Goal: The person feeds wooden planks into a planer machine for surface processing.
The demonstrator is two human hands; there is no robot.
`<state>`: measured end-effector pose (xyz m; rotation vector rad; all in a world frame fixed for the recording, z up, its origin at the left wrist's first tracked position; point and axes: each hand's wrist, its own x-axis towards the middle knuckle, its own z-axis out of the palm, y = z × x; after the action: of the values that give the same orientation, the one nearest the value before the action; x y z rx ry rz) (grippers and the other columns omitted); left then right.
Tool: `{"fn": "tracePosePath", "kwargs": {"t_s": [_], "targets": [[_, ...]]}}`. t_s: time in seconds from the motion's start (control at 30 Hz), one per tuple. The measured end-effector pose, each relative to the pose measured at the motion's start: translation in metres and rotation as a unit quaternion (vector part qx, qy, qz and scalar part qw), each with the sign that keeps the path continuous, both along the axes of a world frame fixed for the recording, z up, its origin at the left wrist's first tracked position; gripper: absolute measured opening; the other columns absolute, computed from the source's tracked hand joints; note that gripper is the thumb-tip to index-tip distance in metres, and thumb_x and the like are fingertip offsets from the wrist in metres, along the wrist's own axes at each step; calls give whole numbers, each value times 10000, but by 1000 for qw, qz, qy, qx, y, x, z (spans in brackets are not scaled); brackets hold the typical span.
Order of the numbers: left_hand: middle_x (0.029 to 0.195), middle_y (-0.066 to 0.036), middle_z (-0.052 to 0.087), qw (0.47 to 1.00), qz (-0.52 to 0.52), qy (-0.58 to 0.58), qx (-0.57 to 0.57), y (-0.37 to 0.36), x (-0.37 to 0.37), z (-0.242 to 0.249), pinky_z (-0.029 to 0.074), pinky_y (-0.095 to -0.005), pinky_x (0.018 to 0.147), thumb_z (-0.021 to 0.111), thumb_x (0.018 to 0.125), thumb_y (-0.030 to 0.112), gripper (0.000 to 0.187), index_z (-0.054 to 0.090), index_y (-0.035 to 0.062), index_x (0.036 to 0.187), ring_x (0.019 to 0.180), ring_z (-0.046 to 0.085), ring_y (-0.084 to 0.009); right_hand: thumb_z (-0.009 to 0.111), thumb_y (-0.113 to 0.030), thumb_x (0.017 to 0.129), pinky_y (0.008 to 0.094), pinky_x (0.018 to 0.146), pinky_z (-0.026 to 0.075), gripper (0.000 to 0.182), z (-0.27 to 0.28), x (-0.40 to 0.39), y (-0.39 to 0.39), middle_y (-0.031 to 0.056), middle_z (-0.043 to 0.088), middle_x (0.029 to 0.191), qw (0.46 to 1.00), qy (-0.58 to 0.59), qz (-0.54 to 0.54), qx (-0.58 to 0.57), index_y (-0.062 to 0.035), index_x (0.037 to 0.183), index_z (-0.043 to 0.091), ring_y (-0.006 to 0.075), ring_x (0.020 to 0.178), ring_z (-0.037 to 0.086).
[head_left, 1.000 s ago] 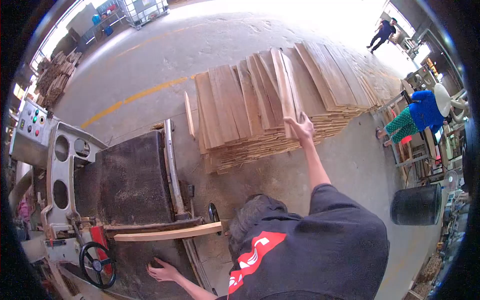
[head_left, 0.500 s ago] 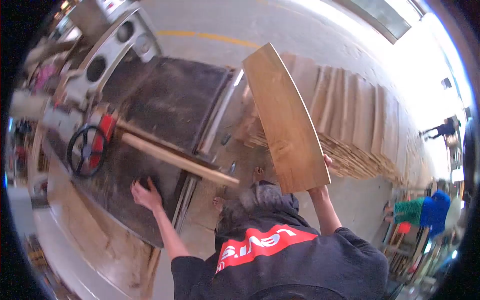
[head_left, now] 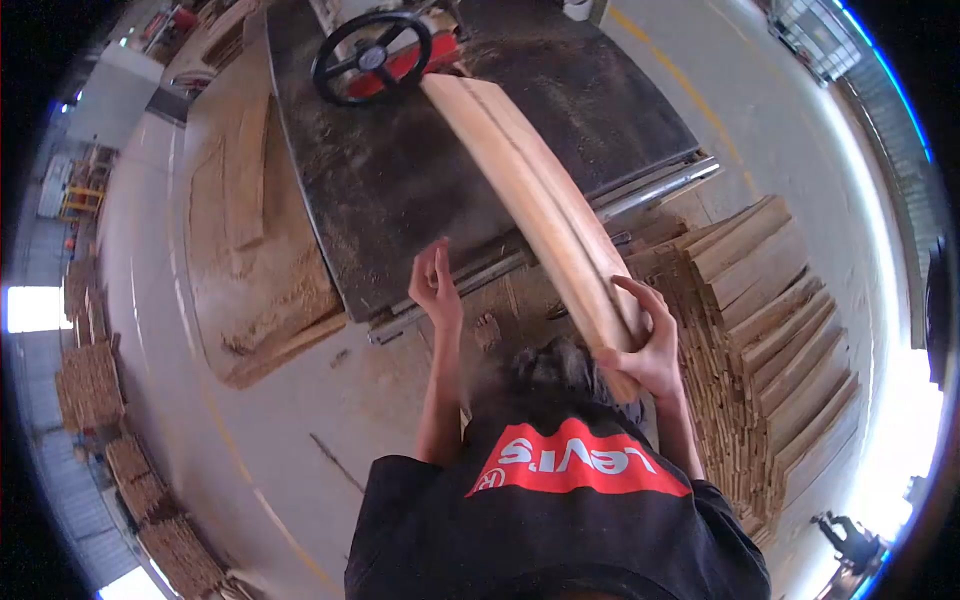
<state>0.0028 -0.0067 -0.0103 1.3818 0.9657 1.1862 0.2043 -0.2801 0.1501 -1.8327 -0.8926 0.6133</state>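
My right hand [head_left: 652, 345] grips a long wooden board [head_left: 545, 190] near its close end, thumb on the left side and fingers over the right. A dark line runs along the board's length. Its far end reaches over the dark, dusty machine table [head_left: 400, 190], close to a red part [head_left: 435, 62] and a black handwheel [head_left: 372, 58]. Apart from the board, my left hand [head_left: 437, 285] is raised near the table's front edge, with loosely bent fingers and nothing in them.
To the right lies a large stack of wooden boards [head_left: 765, 300]. A dusty wooden panel [head_left: 240, 230] with offcuts is left of the table. A metal rail [head_left: 660, 190] runs along the table's front edge. Bundled wood [head_left: 90, 385] stands at far left; a person [head_left: 850, 540] is at far right.
My view has turned. The board in my right hand has swung from beside the table to over it. My left hand has lifted from the tabletop toward its front edge.
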Motion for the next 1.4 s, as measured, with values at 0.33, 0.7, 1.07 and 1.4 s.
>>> {"fn": "tracePosePath", "kwargs": {"t_s": [0.33, 0.7, 1.07, 1.4], "targets": [[1456, -173, 657, 885, -54, -300, -351, -51, -53, 96, 432, -464, 1143, 312, 1057, 769, 947, 559, -38, 1487, 1285, 649, -313, 1001, -520, 478, 621, 1149, 378, 1009, -4, -71, 64, 282, 453, 1509, 964, -200, 100, -141, -251, 1395, 675, 497, 1408, 413], [1683, -247, 366, 876, 72, 468, 92, 1, -67, 76, 277, -580, 1260, 680, 947, 686, 999, 374, 31, 1636, 1586, 295, -385, 974, -462, 464, 633, 1176, 300, 1049, -57, -95, 119, 297, 349, 1575, 929, -323, 153, -94, -213, 1423, 631, 531, 1410, 356], [1710, -263, 297, 734, -94, 638, 215, 175, -182, 23, 200, -663, 1261, 662, 890, 767, 1118, 249, 120, 1703, 1607, 214, -443, 853, -232, 756, 596, 1146, 396, 625, -145, -66, 230, 231, 497, 1502, 939, -334, 38, 68, -116, 1339, 659, 461, 1365, 470], [1615, -371, 390, 797, 67, 590, 112, 49, -111, 20, 251, -654, 1226, 606, 988, 669, 979, 398, -72, 1595, 1536, 330, -505, 764, -140, 864, 522, 1144, 473, 447, -129, -105, 168, 207, 632, 1409, 942, -236, 198, 130, -32, 1288, 674, 416, 1373, 545]]}}
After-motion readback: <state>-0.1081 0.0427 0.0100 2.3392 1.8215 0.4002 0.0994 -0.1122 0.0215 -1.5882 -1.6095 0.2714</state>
